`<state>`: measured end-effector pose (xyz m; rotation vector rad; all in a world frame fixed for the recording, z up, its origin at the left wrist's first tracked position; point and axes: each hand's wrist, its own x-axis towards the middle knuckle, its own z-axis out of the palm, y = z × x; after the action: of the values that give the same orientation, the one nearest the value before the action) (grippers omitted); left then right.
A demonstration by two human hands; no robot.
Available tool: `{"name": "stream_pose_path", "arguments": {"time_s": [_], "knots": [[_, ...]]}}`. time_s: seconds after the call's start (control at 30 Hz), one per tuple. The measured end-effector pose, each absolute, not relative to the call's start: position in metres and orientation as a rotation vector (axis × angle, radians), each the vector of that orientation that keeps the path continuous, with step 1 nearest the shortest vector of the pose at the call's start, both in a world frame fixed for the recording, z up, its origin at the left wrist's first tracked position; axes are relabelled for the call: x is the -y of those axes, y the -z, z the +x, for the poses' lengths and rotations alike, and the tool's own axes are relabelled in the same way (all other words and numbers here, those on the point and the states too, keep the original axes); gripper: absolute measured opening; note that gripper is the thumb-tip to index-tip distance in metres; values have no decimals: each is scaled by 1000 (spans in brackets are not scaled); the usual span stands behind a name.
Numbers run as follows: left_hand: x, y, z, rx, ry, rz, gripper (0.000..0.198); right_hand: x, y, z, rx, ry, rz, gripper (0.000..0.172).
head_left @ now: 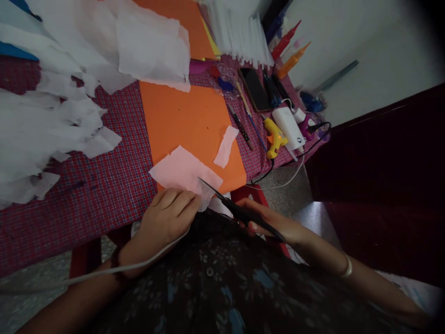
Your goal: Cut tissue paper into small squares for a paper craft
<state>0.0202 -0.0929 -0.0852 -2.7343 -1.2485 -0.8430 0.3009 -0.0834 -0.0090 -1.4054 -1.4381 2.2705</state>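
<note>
Nearby, glue gun, phone, left grip holding paper, right grip holding scissors

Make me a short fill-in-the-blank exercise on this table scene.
1. The right hand holds black ____.
2. The ____ hand's fingers hold a pale tissue-like piece.
3. A narrow pale strip lies on a sheet coloured ____.
4. The glue gun is ____ in colour.

Missing words: scissors; left; orange; yellow.
</note>
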Motion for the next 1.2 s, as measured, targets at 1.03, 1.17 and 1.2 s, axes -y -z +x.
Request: {"name": "stream_pose_path", "arguments": {"time_s": [1.03, 1.17, 1.2], "knots": [[96, 103, 18, 1035, 1361, -2794, 19, 70, 17, 280, 1564, -2199, -1419, 63], [96, 102, 20, 1103, 1263, -2753, 15, 74, 16, 283, 1551, -2242, -1440, 64], [96, 101, 21, 1119, 1245, -2739, 14, 75, 15, 284, 1551, -2253, -1442, 65]]}}
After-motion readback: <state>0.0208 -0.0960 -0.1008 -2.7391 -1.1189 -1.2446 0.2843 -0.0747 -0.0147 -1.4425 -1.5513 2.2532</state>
